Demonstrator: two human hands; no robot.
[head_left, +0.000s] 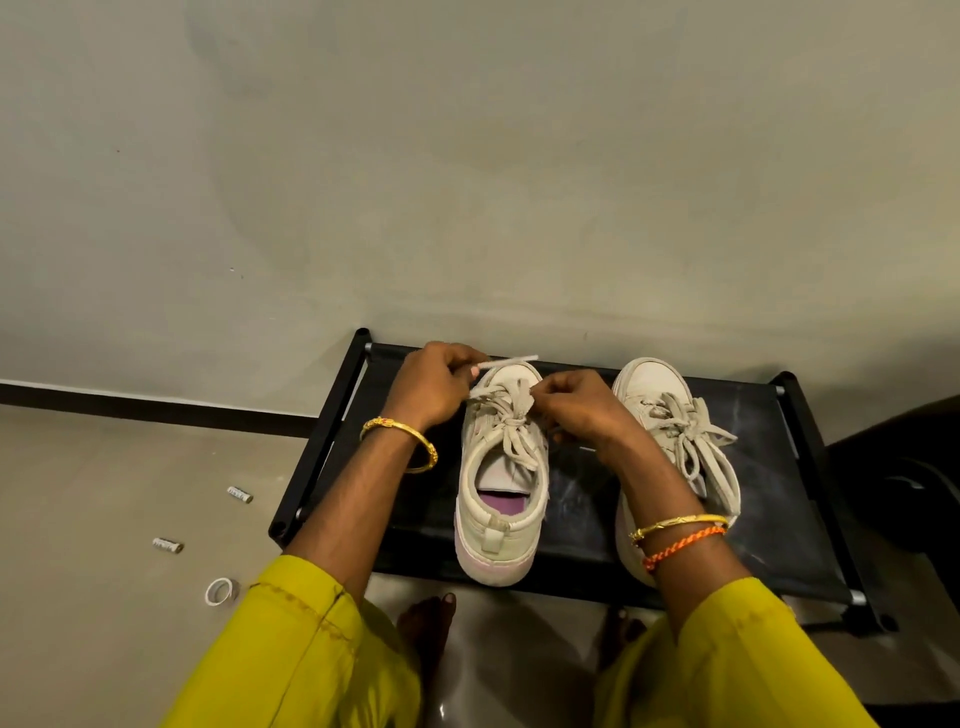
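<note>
Two off-white sneakers stand side by side on a low black rack (769, 499), toes toward the wall. The left sneaker (496, 525) has a knot (511, 422) partway up its lacing. My left hand (434, 387) pinches a lace end (511, 360) that sticks out to the right above the toe. My right hand (579, 402) pinches the laces at the right side of the same shoe. The right sneaker (675, 415) has its laces tied in a loose bow, and my right forearm crosses its heel.
The rack stands against a grey wall. On the floor to the left lie two small batteries (240, 494) (168, 545) and a roll of tape (222, 591). My bare feet (428, 621) show below the rack's front edge. A dark object (904, 488) sits at the right.
</note>
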